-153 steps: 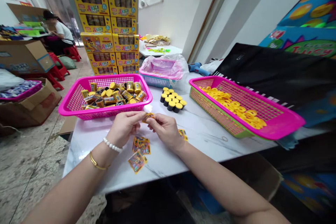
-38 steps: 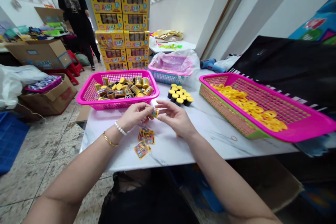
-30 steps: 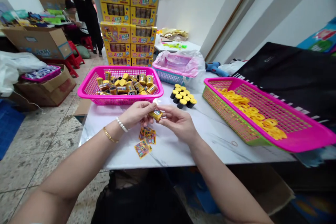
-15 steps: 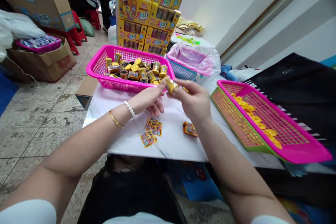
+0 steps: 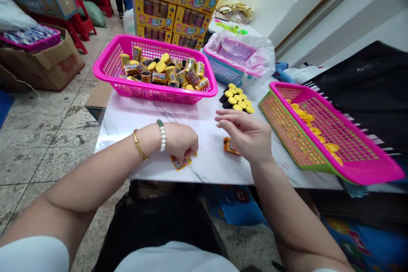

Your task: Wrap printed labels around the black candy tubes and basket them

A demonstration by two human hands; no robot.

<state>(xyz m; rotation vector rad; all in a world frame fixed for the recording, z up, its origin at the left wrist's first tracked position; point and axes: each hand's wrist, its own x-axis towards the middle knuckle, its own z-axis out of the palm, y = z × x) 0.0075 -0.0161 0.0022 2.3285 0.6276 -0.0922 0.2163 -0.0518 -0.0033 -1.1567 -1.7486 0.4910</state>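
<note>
My left hand (image 5: pixel 181 141) reaches down to the table with its fingers closed in a pinch on a small printed card (image 5: pixel 181 164), among a few orange and yellow cards partly covered by the hand. My right hand (image 5: pixel 246 135) hovers with fingers stretched forward and nothing visible in them. Just beside and below it lies a stack of orange cards (image 5: pixel 230 146). Beyond the right hand stands a cluster of small black cups with yellow lids (image 5: pixel 237 98). A pink basket (image 5: pixel 153 95) at the back left holds many labelled cups (image 5: pixel 172 75) with yellow lids.
A pink and green basket (image 5: pixel 287 144) with yellow rings (image 5: pixel 314 131) stands on the right. Behind are a plastic-lined blue basket (image 5: pixel 228 70) and stacked yellow boxes (image 5: pixel 178 8). Cartons (image 5: pixel 41 59) and red stools (image 5: pixel 78 12) occupy the floor at left. The white table's (image 5: pixel 204 170) front edge is near my lap.
The labelled cup has left my right hand, which has opened. My left hand has come down onto the cards. The lidded cup cluster is now visible, and the view has tilted down.
</note>
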